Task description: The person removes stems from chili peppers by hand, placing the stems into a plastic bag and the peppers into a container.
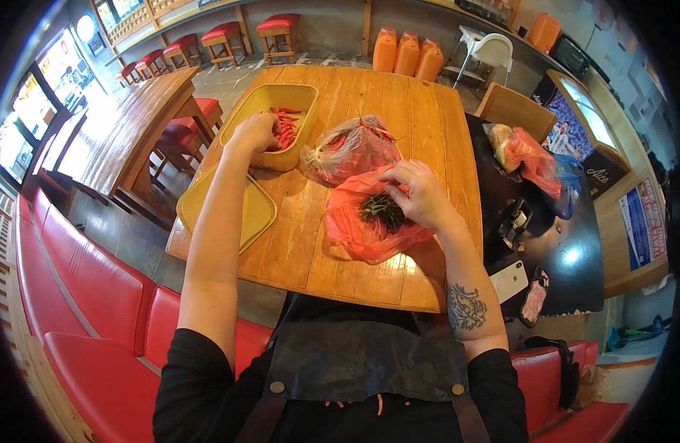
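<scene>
My left hand (pixel 256 135) is over the near left part of a yellow plastic container (pixel 307 94), beside the red chillies (pixel 287 127) inside it. Its fingers curl down, and their tips are hidden. My right hand (pixel 416 193) hangs above an open red plastic bag (pixel 347 227) that holds green stems (pixel 382 210). The fingers there bend toward the thumb; whether something small is between them cannot be made out. Between the container and the red bag lies a clear plastic bag (pixel 354 153) with red chillies in it. A yellow lid (pixel 257 214) rests under my left forearm.
The wooden table (pixel 318 258) meets a black table (pixel 568 258) on the right, with a white phone (pixel 508 280), a pink-cased phone (pixel 534 297) and filled bags (pixel 535 166). Orange jugs (pixel 407 55) and a white high chair (pixel 492 52) stand beyond. Red seating (pixel 89 258) is at left.
</scene>
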Available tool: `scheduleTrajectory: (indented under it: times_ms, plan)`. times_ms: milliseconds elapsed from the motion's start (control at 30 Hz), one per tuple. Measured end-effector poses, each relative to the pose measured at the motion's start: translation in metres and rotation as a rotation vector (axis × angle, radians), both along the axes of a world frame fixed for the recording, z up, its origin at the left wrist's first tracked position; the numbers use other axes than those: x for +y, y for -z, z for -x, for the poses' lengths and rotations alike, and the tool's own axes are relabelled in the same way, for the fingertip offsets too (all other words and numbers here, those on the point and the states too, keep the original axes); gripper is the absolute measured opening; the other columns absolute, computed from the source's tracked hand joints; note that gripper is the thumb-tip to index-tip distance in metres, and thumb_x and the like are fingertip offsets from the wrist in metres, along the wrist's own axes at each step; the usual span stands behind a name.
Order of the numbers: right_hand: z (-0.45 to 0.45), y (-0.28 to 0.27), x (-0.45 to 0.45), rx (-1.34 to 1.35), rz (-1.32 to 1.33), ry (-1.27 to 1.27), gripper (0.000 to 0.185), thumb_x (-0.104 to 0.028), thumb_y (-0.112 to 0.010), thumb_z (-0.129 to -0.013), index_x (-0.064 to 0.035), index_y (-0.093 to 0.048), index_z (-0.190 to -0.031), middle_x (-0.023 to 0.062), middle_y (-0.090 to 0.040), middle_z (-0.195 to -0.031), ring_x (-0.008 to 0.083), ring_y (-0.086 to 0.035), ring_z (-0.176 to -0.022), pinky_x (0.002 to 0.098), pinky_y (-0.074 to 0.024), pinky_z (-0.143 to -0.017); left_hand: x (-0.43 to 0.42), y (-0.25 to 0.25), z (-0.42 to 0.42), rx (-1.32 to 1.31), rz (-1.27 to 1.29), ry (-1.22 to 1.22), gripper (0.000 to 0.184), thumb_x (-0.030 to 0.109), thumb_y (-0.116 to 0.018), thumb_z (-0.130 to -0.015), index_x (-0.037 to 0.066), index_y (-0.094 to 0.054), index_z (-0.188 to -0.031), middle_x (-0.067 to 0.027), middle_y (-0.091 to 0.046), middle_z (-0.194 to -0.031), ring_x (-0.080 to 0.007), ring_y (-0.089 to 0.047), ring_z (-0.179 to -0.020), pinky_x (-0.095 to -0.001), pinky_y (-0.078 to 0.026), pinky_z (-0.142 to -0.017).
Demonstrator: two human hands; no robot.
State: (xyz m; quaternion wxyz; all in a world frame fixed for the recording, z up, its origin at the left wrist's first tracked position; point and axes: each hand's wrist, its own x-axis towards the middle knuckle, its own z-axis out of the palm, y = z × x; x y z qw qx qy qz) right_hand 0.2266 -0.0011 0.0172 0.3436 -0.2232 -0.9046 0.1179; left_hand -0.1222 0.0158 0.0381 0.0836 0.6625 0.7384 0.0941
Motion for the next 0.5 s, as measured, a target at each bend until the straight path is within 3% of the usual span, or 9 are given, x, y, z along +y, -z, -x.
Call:
scheduleTrajectory:
  times_ms: [100,200,267,367,500]
  plan:
    - [-0.001,0.000,0.001,0.001,-0.002,-0.003,0.012,-0.006,-0.065,-0.076,-0.0057,-0.061,-0.087,0.0099,-0.061,-0.083,0.0289,-0.057,-0.084,0.0375,-0.0426,-0.079,0.003,0.000,0.002,-0.142,-0.066,-0.037,0.022,0.021,-0.074,-0.073,0.006,-0.063,-0.086,-0.0107,-0.067,-0.088,-0.0261,-0.063,-0.088,-0.0370,-0.047,-0.075]
    - [-0.001,0.002,0.002,0.009,0.010,-0.005,0.011,-0.006,-0.065,-0.077,-0.0058,-0.061,-0.087,0.0099,-0.061,-0.084,0.0291,-0.057,-0.084,0.0376,-0.0431,-0.078,0.005,0.003,0.008,-0.230,0.075,-0.020,0.020,0.020,-0.074,-0.072,0.007,-0.065,-0.084,-0.0104,-0.067,-0.087,-0.0251,-0.063,-0.086,-0.0361,-0.048,-0.073]
    - [0.000,0.004,0.002,0.012,0.003,-0.016,0.011,-0.006,-0.065,-0.077,-0.0058,-0.061,-0.087,0.0098,-0.061,-0.084,0.0292,-0.057,-0.085,0.0376,-0.0433,-0.078,0.003,0.001,0.010,-0.094,0.132,0.109,0.021,0.024,-0.075,-0.071,0.009,-0.067,-0.083,-0.0095,-0.068,-0.086,-0.0246,-0.064,-0.086,-0.0364,-0.049,-0.073]
    - [0.001,0.005,0.002,0.014,-0.004,-0.025,0.010,-0.006,-0.065,-0.077,-0.0056,-0.061,-0.086,0.0097,-0.062,-0.085,0.0293,-0.058,-0.085,0.0376,-0.0434,-0.079,0.007,-0.003,-0.002,-0.008,0.176,0.004,0.024,0.027,-0.075,-0.069,0.010,-0.067,-0.083,-0.0084,-0.068,-0.086,-0.0249,-0.064,-0.086,-0.0364,-0.049,-0.074]
    - [0.001,0.005,0.003,-0.001,0.018,-0.024,0.010,-0.006,-0.066,-0.077,-0.0054,-0.062,-0.086,0.0094,-0.062,-0.086,0.0291,-0.057,-0.086,0.0374,-0.0434,-0.079,0.015,0.007,-0.008,0.036,0.074,0.042,0.026,0.026,-0.075,-0.066,0.010,-0.066,-0.085,-0.0092,-0.068,-0.088,-0.0264,-0.064,-0.086,-0.0369,-0.049,-0.075]
